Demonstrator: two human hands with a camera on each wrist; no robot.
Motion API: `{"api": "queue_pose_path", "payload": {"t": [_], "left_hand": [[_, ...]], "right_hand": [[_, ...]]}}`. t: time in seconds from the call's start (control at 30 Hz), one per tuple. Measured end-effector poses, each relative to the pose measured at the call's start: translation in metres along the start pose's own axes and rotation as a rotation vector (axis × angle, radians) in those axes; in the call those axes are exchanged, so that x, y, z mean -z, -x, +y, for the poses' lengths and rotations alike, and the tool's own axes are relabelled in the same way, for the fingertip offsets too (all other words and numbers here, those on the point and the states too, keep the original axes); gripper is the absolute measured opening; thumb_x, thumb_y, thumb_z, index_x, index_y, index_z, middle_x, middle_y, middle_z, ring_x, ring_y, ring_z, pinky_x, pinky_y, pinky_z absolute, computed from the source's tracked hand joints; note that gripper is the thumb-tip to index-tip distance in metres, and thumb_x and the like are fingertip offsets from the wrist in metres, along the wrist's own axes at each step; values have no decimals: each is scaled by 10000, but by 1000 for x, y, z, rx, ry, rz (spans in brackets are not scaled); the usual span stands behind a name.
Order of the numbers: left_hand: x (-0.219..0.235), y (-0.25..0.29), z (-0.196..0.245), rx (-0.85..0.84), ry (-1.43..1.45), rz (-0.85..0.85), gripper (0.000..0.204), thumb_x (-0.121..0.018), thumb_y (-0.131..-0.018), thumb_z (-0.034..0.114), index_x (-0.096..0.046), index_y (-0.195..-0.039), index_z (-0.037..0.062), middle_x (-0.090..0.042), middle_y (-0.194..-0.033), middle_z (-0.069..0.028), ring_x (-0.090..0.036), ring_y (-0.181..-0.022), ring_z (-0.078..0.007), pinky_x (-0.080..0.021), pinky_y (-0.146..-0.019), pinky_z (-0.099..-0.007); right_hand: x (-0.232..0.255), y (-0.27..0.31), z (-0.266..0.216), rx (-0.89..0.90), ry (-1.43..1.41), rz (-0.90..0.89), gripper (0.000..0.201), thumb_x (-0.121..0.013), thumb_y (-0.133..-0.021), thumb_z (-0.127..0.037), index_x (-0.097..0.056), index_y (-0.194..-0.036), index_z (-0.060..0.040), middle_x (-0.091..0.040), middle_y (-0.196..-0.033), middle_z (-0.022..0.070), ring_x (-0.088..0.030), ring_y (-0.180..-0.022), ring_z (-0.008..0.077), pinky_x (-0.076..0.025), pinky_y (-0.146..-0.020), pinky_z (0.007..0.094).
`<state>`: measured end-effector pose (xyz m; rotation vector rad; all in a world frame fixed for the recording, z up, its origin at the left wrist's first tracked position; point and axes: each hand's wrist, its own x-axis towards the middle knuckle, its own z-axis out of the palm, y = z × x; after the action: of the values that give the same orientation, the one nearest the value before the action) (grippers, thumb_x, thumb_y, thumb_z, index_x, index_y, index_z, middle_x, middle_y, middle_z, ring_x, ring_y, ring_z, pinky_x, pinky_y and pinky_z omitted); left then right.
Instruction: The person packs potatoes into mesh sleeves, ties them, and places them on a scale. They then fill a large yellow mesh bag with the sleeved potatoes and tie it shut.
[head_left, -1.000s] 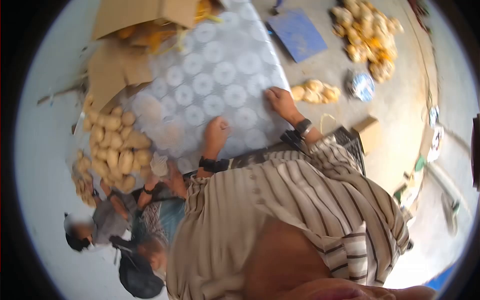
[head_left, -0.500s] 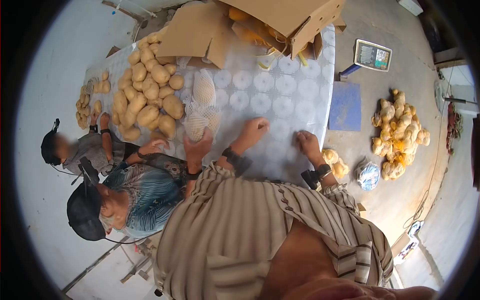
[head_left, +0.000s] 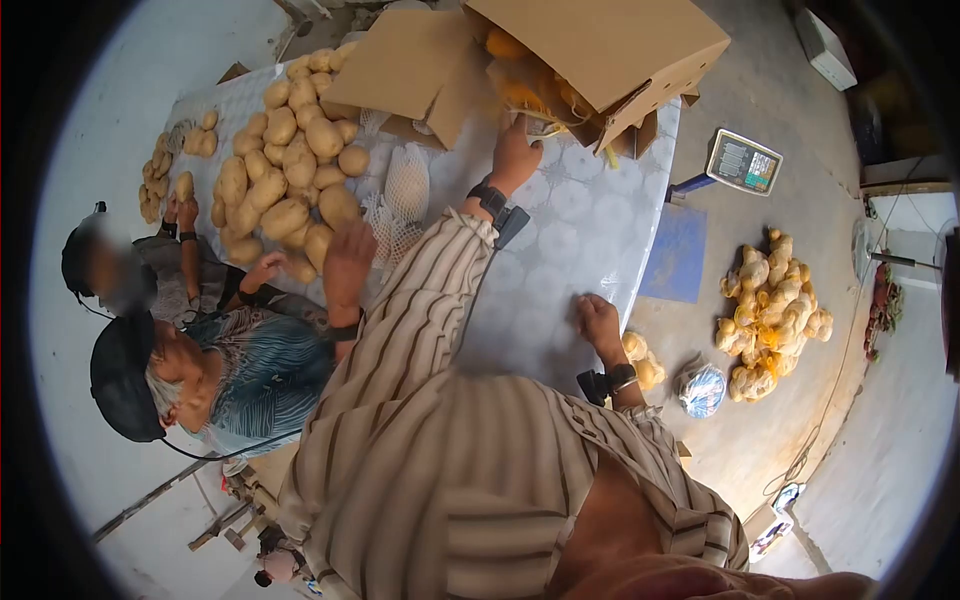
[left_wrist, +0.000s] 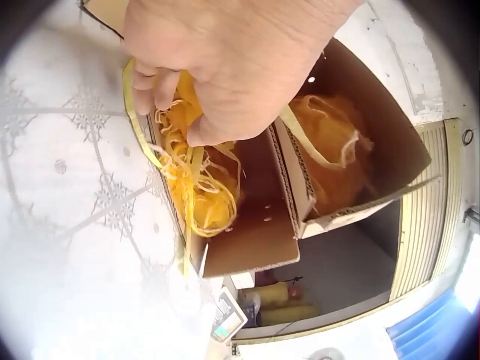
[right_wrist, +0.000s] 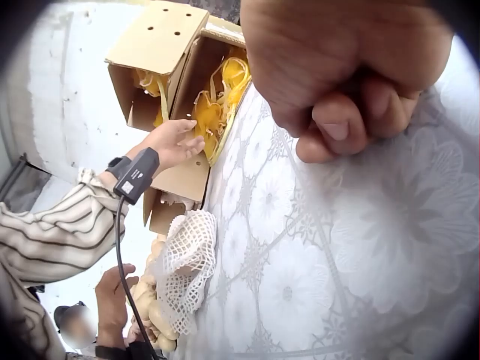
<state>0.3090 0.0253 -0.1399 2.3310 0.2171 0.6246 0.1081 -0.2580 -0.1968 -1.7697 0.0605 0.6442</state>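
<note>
My left hand [head_left: 517, 160] reaches to the mouth of a cardboard box [head_left: 600, 50] on the table. In the left wrist view its thumb and fingers are spread apart over a tangle of yellow mesh bags [left_wrist: 214, 210] with thin drawstrings, touching the topmost ones. The right wrist view also has these bags [right_wrist: 208, 112] beside the fingers. Near the table's right edge, my right hand [head_left: 600, 322] rests loosely curled on the patterned tablecloth [head_left: 545, 260], holding nothing.
Left of me, potatoes [head_left: 285, 150] lie piled beside white foam net sleeves [head_left: 407, 185]. Another person's hand [head_left: 350, 262] is close to them. On the floor at right are filled mesh bags [head_left: 775, 310], a wrapped bundle [head_left: 702, 388] and a platform scale [head_left: 745, 162].
My left hand has gone from above the near tablecloth forward to the box of mesh bags. My right hand stays near the table edge. The neighbour's hand has left the net sleeves.
</note>
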Motion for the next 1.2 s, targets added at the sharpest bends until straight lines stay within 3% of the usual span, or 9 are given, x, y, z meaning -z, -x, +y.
{"api": "queue_pose_path", "payload": {"t": [0.1, 0.17, 0.4, 0.53, 0.7, 0.83, 0.97, 1.0, 1.2], "left_hand": [[-5, -26, -22, 37, -163, -239, 517, -621, -762, 83, -514, -1257, -22, -490, -1269, -230, -536, -1100, -379, -442, -964, -424], [-19, -37, -46, -49, -261, -313, 412, -631, -748, 115, -568, -1136, -8, -624, -1053, -242, -567, -1060, -392, -473, -910, -441], [-9, -30, -29, 84, 113, -109, 277, -585, -743, 42, -598, -1013, -20, -620, -1030, -251, -586, -969, -409, -483, -836, -452], [26, 43, 16, 22, 146, -89, 202, -556, -773, -1, -611, -966, -27, -608, -1026, -233, -602, -912, -403, -493, -775, -421], [73, 149, 52, 185, 411, -309, 144, -587, -785, -22, -674, -898, -2, -661, -936, -135, -645, -838, -243, -507, -735, -308], [88, 211, 68, 338, 609, -512, 111, -602, -793, -6, -682, -870, 0, -674, -904, -102, -644, -827, -211, -511, -745, -304], [94, 237, 85, 184, 707, -673, 109, -607, -800, 33, -691, -860, -3, -678, -881, -104, -646, -821, -219, -510, -750, -313], [92, 243, 86, 190, 684, -705, 118, -606, -801, 38, -694, -868, -1, -683, -869, -107, -649, -813, -221, -510, -746, -314], [111, 254, 78, 232, 665, -611, 141, -595, -836, 68, -699, -902, -1, -702, -853, -97, -664, -776, -194, -515, -730, -310]], "right_hand": [[-1, 2, -5, -60, -34, 30, 262, -537, -968, -261, -644, -870, -43, -519, -549, -6, -450, -433, 75, -352, -416, 235], [-1, 2, -8, -40, -15, 33, 264, -538, -965, -257, -644, -864, -38, -522, -552, -6, -453, -433, 78, -356, -420, 242], [-2, 5, -16, -14, -23, 10, 248, -546, -962, -245, -636, -869, -33, -517, -551, -7, -467, -424, 81, -357, -396, 238], [1, 1, -5, 49, 18, -3, 251, -547, -963, -259, -629, -879, -38, -523, -554, -1, -475, -417, 88, -361, -390, 236], [8, 3, -18, -16, 40, -51, 286, -524, -974, -321, -634, -918, -63, -556, -577, 17, -478, -413, 94, -354, -383, 221], [2, 13, -56, -209, -225, -187, 462, -465, -977, -492, -618, -1061, -63, -629, -734, 31, -551, -556, 101, -404, -447, 229], [-15, 12, -69, -177, -344, -400, 582, -394, -984, -545, -579, -1163, -23, -653, -948, 48, -610, -794, 118, -480, -649, 208], [-18, 10, -70, -192, -377, -457, 485, -441, -1005, -427, -567, -1205, -4, -649, -1032, 55, -613, -855, 115, -494, -754, 226], [-42, -5, -40, -187, -515, -286, 250, -519, -984, -146, -588, -1176, -2, -654, -1070, 70, -634, -926, 131, -509, -801, 246]]}}
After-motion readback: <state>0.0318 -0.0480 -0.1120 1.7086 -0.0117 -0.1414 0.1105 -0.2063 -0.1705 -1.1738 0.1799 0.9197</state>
